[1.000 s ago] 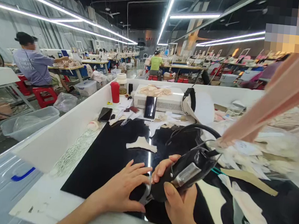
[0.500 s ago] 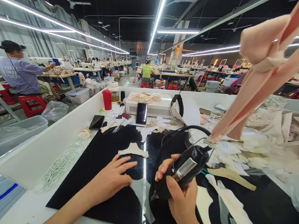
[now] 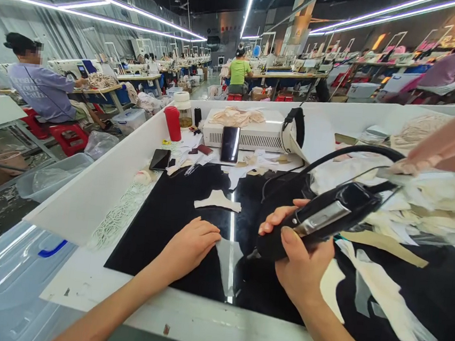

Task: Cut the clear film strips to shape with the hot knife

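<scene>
My left hand (image 3: 194, 247) is over the black work surface, its fingers drawn together at the upper left edge of a translucent grey piece of material (image 3: 227, 261). My right hand (image 3: 303, 263) is wrapped round a corded black hand tool (image 3: 328, 215) with a silver metal plate on its side. The tool leans, its rounded lower end close to the right of the grey piece. Just beyond my left hand lies a small curved cream piece (image 3: 219, 199). Another cream piece (image 3: 332, 288) is partly hidden behind my right wrist.
A pink cloth strap (image 3: 448, 138) runs up from the tool's cord end. Pale scraps (image 3: 392, 293) lie at right. A phone (image 3: 230, 144) leans on a white vented box (image 3: 255, 133). Tangled pale cord (image 3: 127, 212) lies along the left wall. Co-workers (image 3: 45, 83) sit beyond.
The camera has tilted down, so the scene sits higher. My left fingers, spread before, have closed at the grey piece's edge. The tool in my right hand now leans further right.
</scene>
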`<state>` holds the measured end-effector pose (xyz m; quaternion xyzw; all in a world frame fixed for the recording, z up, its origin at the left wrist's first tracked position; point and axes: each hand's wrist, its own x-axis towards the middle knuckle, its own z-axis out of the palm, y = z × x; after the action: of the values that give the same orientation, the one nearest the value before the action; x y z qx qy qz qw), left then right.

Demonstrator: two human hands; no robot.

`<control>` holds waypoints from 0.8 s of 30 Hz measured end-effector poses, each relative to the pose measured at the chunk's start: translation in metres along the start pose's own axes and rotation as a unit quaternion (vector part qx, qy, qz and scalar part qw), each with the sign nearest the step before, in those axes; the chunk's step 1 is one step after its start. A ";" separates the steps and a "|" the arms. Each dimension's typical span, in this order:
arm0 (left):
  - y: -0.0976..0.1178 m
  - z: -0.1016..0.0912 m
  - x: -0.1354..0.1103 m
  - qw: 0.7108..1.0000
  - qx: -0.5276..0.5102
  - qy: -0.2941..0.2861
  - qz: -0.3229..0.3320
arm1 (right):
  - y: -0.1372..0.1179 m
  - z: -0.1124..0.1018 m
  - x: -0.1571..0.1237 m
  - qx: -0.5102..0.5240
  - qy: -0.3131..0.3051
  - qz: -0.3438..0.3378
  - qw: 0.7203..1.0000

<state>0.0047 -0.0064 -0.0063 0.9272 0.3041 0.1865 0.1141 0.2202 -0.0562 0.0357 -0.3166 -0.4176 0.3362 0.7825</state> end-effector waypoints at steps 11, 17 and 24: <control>0.027 0.002 -0.001 0.990 -0.116 -0.079 0.011 | 0.010 0.010 -0.010 0.009 -0.030 0.024 0.999; 0.024 0.001 -0.003 0.988 -0.108 -0.111 0.003 | 0.011 0.008 -0.011 0.003 -0.030 0.024 0.999; 0.024 -0.003 -0.005 0.986 -0.102 -0.135 0.001 | 0.010 0.010 -0.012 -0.005 -0.025 0.029 0.999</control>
<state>0.0123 -0.0278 0.0023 0.9276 0.2646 0.0896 0.2480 0.2038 -0.0579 0.0271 -0.3240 -0.4293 0.3639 0.7605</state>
